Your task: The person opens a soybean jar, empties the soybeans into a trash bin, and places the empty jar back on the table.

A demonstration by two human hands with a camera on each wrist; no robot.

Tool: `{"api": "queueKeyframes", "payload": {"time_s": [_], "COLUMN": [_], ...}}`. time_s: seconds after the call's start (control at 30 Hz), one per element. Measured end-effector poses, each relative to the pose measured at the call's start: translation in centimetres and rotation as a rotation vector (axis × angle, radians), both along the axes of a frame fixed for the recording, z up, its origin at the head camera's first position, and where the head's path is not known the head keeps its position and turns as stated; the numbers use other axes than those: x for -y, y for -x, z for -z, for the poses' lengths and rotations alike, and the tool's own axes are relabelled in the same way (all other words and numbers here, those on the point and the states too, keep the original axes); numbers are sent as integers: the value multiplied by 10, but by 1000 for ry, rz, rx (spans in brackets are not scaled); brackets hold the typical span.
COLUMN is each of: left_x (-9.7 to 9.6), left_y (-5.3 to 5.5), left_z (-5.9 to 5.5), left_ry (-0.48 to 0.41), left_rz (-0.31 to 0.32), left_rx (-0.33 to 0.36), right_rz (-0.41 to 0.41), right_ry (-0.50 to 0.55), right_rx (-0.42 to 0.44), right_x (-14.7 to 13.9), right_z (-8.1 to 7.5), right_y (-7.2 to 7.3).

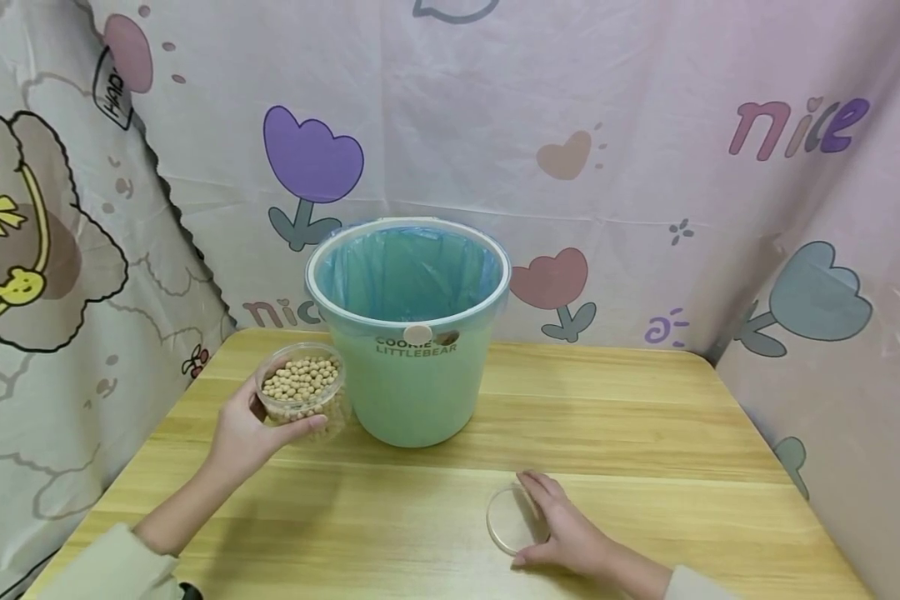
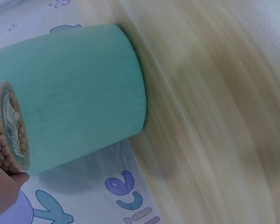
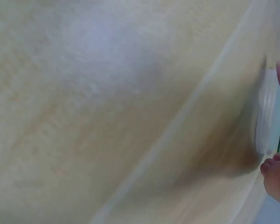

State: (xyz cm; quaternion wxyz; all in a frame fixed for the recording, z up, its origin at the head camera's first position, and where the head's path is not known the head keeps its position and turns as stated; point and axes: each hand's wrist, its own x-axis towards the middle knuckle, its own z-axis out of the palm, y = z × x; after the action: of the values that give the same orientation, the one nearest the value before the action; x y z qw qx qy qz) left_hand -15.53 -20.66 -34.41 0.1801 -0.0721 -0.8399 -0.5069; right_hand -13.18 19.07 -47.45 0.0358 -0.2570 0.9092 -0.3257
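Mint-green bin [image 1: 420, 396] standing toward the far side of the table [image 1: 607, 425], blue liner [image 1: 420, 271] already fitted. Just left of it I see the left hand [image 1: 251, 433] holding the clear jar [image 1: 335, 410], thumb and fingers curled round its wall, beans [image 1: 300, 379] nearly to the rim. Near right, the right hand [image 1: 573, 533] pinches the lid [image 1: 504, 523] between thumb and fingertips; whether it touches the wood I can't quite tell. Uncapping's done, then; I'd judge it early, the beans yet to be dealt with
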Motion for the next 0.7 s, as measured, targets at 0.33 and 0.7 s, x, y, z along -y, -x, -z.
{"api": "queueKeyframes", "payload": {"time_s": [0.33, 0.7], "left_x": [8, 16], "left_y": [7, 13], "left_z": [-11, -26], "left_ry": [38, 3], "left_rz": [-70, -85], "left_rx": [-21, -137], "right_rz": [62, 119], "right_ry": [40, 2], "right_rx": [-46, -181], "right_x": [-5, -5], "right_z": [-20, -59], "right_y": [12, 32]}}
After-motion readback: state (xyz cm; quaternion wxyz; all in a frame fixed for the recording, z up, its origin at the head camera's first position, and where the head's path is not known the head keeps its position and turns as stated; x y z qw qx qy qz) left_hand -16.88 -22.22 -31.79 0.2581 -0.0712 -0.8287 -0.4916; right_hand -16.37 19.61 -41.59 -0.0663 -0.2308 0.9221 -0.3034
